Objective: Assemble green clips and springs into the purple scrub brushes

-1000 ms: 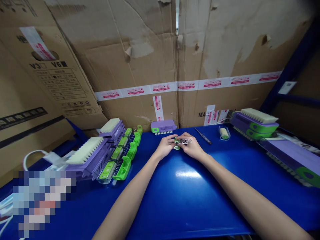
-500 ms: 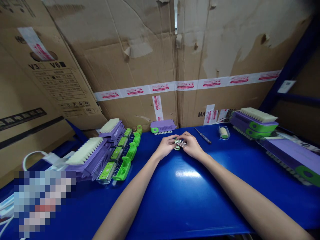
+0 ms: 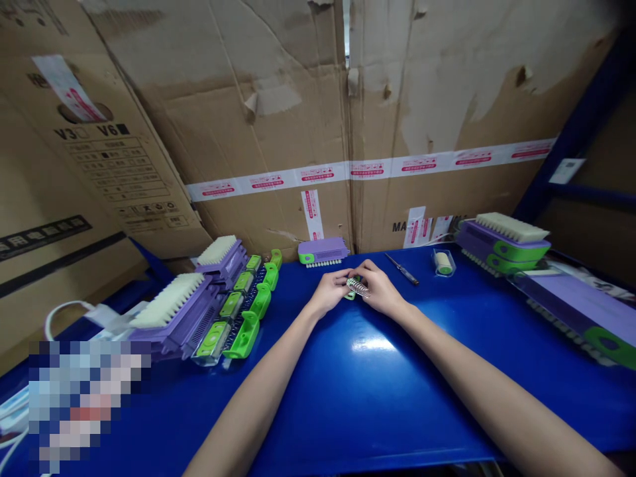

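In the head view my left hand [image 3: 332,291] and my right hand [image 3: 378,289] come together over the middle of the blue table. My right fingers close around a metal coil spring [image 3: 358,287], which lies slantwise between the hands. A small green plastic part [image 3: 350,295] is held in my left fingers, against the spring's left end. The fingers hide much of both pieces. Just behind my hands sits a purple brush [image 3: 322,252] with a green end and white bristles. To the right lie a screwdriver [image 3: 403,270] and a clear box with a pale roll [image 3: 444,263].
At left, purple brush bodies [image 3: 173,311] stand beside a row of green clips [image 3: 244,334] and dark springs. More purple brushes [image 3: 507,242] are stacked at right, near a long purple unit [image 3: 586,305]. Large cardboard [image 3: 268,119] walls the back of the blue table [image 3: 358,397].
The spring has tilted slightly between my fingers, and its coils show a little more. Both hands stay in nearly the same place.
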{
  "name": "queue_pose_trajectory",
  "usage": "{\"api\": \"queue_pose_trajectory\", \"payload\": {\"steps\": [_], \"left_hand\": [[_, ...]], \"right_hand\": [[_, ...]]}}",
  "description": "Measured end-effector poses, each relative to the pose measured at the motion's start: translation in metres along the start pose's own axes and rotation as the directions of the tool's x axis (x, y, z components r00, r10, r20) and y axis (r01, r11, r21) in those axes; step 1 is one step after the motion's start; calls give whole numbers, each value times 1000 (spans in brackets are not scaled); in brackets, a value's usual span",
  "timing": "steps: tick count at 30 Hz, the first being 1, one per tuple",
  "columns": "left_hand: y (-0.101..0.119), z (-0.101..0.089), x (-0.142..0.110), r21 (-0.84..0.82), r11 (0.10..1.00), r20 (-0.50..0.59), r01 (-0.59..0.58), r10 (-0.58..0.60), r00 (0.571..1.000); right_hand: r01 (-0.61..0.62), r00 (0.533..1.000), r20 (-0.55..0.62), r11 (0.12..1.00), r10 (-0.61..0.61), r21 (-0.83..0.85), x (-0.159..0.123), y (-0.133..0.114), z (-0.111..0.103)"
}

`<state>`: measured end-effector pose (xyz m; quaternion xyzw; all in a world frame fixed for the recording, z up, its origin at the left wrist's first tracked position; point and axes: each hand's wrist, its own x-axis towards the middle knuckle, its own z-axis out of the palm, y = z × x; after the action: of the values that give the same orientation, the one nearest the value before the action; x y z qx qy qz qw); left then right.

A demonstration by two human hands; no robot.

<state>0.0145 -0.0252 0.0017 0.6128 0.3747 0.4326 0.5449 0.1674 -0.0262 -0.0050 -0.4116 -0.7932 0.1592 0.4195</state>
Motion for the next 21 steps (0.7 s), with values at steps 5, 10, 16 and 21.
{"api": "queue_pose_trajectory", "payload": {"steps": [5,10,16,21], "left_hand": [[-3,-4,0,-3,1000,53,12,-12,999],[-6,-8,2,27,999,69,28,-30,997],[-13,-11,5,0,999,6,41,-41,999],[-16,-10,6,-33,999,-95,28,-31,995]], "right_hand": [[-10,1000,28,1000,10,-22,0,2,-1],[-79,996,57,992,74,99,2,4,-2],[-65,997,46,987,59,145,2,9,-3],[2,1000,-10,997,-1,76,1,5,-2]]}}
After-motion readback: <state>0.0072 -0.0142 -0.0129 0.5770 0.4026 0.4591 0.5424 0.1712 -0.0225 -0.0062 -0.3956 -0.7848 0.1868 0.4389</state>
